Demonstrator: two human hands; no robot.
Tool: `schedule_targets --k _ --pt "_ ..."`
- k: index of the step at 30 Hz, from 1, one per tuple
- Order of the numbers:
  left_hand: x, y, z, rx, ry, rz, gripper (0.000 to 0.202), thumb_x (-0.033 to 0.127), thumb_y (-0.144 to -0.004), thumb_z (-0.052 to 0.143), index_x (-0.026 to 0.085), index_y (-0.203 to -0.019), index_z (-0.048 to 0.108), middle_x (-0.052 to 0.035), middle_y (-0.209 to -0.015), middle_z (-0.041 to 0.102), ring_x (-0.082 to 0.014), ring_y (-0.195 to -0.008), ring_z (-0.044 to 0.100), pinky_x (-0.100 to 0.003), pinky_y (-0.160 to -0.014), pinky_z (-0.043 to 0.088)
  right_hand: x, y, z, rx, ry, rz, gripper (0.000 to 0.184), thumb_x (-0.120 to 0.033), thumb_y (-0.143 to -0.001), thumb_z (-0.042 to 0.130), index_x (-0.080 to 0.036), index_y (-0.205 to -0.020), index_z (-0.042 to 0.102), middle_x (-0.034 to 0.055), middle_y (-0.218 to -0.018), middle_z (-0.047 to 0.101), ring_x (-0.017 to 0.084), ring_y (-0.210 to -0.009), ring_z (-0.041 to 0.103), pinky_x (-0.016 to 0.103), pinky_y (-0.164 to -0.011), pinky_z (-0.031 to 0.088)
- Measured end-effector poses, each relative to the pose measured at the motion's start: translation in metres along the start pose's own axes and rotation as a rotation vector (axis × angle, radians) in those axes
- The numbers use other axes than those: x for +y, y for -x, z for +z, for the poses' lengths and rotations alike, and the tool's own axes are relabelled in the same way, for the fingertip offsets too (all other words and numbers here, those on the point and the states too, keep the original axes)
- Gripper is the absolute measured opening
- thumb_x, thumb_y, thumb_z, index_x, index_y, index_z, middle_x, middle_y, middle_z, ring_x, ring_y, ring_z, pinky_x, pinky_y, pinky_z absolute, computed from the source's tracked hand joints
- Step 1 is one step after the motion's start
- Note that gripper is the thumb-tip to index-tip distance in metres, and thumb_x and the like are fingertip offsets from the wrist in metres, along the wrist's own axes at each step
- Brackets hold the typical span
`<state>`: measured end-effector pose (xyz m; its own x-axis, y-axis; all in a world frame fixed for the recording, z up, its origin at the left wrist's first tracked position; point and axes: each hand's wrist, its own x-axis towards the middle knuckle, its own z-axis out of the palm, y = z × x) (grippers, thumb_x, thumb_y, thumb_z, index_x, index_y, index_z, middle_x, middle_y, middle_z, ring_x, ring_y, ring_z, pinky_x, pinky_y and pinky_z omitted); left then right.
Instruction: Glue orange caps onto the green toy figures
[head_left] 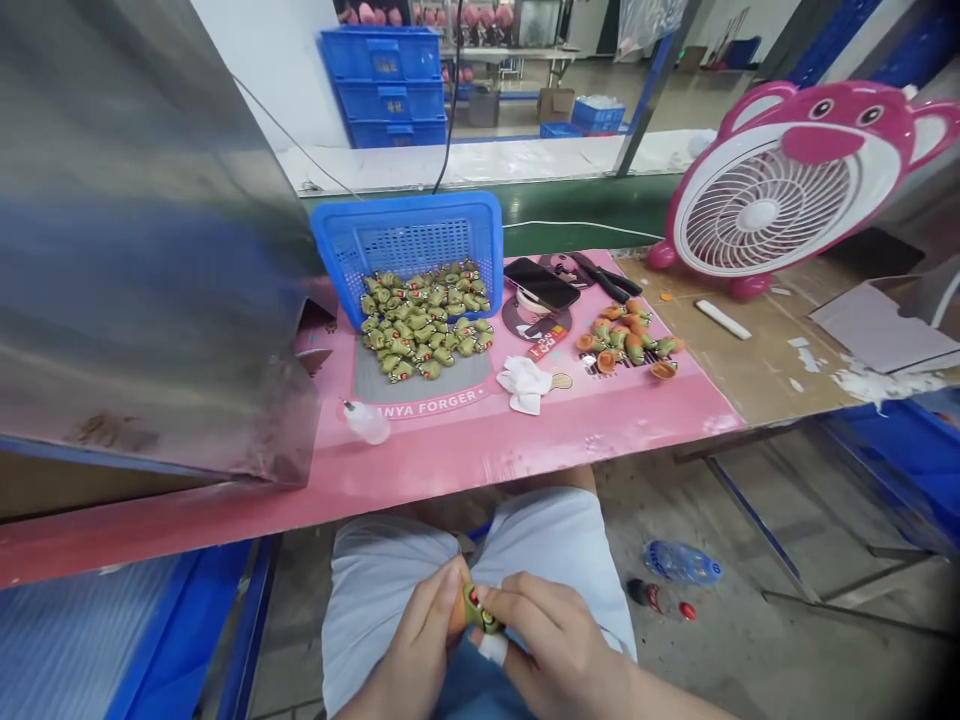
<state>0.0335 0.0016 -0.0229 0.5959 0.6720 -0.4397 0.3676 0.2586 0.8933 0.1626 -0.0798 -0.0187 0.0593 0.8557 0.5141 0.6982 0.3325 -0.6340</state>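
Over my lap, my left hand (pixel 429 625) grips the orange end of a small green-and-orange toy part (pixel 480 612). The fingers of my right hand (pixel 551 625) pinch its green end, which has red and yellow marks; white tape wraps one fingertip. Both hands touch the part, and my fingers hide some of it. On the pink mat (pixel 540 430), similar green pieces (pixel 420 340) spill from a tipped blue basket (pixel 345 270). A smaller group of orange-and-green pieces (pixel 634 340) lies to the right.
A small squeeze bottle (pixel 367 422), white cloth (pixel 525 384), phone (pixel 541 284) and black pliers (pixel 611 280) lie on the mat. A pink fan (pixel 765 215) stands at right, a metal box (pixel 150 250) at left. Bottles (pixel 681 563) lie on the floor.
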Motion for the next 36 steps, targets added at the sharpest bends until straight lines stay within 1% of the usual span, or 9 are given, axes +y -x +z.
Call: schedule_targets --k 3,11,16,20,23,26,31,34,36 --pt "0.003 0.001 0.001 -0.003 0.047 -0.039 0.040 0.053 -0.081 0.038 0.020 -0.061 0.048 0.0020 -0.057 0.044 -0.0147 -0.054 0.039 -0.026 -0.052 0.037 -0.001 -0.002 -0.002 -0.064 -0.038 0.039 0.020 -0.013 -0.085 0.044 -0.010 -0.103 0.052 0.0084 -0.078 0.060 0.016 -0.068 0.057 0.026 -0.059 0.050" --pt "0.027 -0.010 -0.002 -0.099 0.008 0.130 0.039 0.043 -0.090 0.022 0.020 -0.063 0.039 0.0040 -0.054 0.037 -0.0126 -0.053 0.035 -0.026 -0.055 0.032 0.003 -0.019 -0.017 -0.053 0.060 -0.076 0.031 -0.005 -0.081 0.047 -0.009 -0.111 0.048 0.0099 -0.085 0.060 0.017 -0.076 0.058 0.027 -0.063 0.050" --pt "0.033 -0.013 -0.004 -0.184 -0.011 0.152 0.039 0.040 -0.091 0.020 0.019 -0.065 0.039 0.0035 -0.054 0.040 -0.0125 -0.054 0.039 -0.027 -0.057 0.032 0.005 -0.022 -0.022 -0.079 0.087 -0.065 0.030 -0.006 -0.081 0.049 -0.010 -0.111 0.049 0.0088 -0.082 0.060 0.016 -0.071 0.057 0.027 -0.059 0.049" --pt "0.037 -0.015 -0.009 -0.145 -0.120 0.219 0.035 0.040 -0.091 0.025 0.018 -0.072 0.045 0.0017 -0.062 0.045 -0.0134 -0.059 0.043 -0.027 -0.059 0.033 0.007 -0.024 -0.025 -0.067 0.102 -0.077 0.030 -0.006 -0.081 0.050 -0.010 -0.110 0.049 0.0082 -0.079 0.060 0.016 -0.068 0.057 0.027 -0.056 0.048" --pt "0.035 -0.017 -0.015 -0.039 -0.086 0.358 0.033 0.040 -0.091 0.022 0.019 -0.086 0.048 -0.0016 -0.074 0.051 -0.0152 -0.067 0.047 -0.029 -0.063 0.037 0.009 -0.026 -0.028 -0.034 0.160 -0.087 0.028 -0.008 -0.081 0.051 -0.011 -0.109 0.050 0.0079 -0.079 0.061 0.016 -0.067 0.057 0.027 -0.055 0.047" --pt "0.027 -0.017 -0.020 0.019 -0.056 0.531 0.036 0.039 -0.091 0.020 0.019 -0.099 0.049 -0.0058 -0.089 0.053 -0.0169 -0.073 0.051 -0.031 -0.067 0.041 0.012 -0.026 -0.032 0.016 0.218 -0.093 0.029 -0.008 -0.080 0.053 -0.011 -0.109 0.051 0.0075 -0.077 0.061 0.016 -0.065 0.056 0.027 -0.054 0.046" --pt "0.015 -0.017 -0.028 0.006 -0.315 0.831 0.033 0.033 -0.088 0.032 0.018 -0.114 0.047 -0.0124 -0.105 0.050 -0.0215 -0.088 0.050 -0.031 -0.066 0.045 0.015 -0.023 -0.034 0.040 0.196 -0.103 0.036 -0.006 -0.077 0.056 -0.011 -0.112 0.050 0.0078 -0.076 0.061 0.016 -0.066 0.056 0.028 -0.054 0.046" --pt "0.013 -0.018 -0.028 0.020 -0.443 0.955 0.033 0.030 -0.087 0.036 0.017 -0.116 0.045 -0.0141 -0.108 0.051 -0.0241 -0.095 0.049 -0.036 -0.073 0.046 0.015 -0.023 -0.033 0.046 0.167 -0.079 0.034 -0.007 -0.077 0.057 -0.011 -0.110 0.051 0.0081 -0.078 0.062 0.017 -0.068 0.057 0.029 -0.057 0.047" --pt "0.014 -0.018 -0.027 0.046 -0.496 1.009 0.032 0.028 -0.085 0.041 0.017 -0.114 0.045 -0.0139 -0.107 0.051 -0.0244 -0.095 0.050 -0.038 -0.077 0.045 0.014 -0.025 -0.033 0.055 0.105 -0.011 0.029 -0.009 -0.078 0.058 -0.012 -0.106 0.053 0.0065 -0.077 0.062 0.016 -0.068 0.058 0.027 -0.058 0.048"
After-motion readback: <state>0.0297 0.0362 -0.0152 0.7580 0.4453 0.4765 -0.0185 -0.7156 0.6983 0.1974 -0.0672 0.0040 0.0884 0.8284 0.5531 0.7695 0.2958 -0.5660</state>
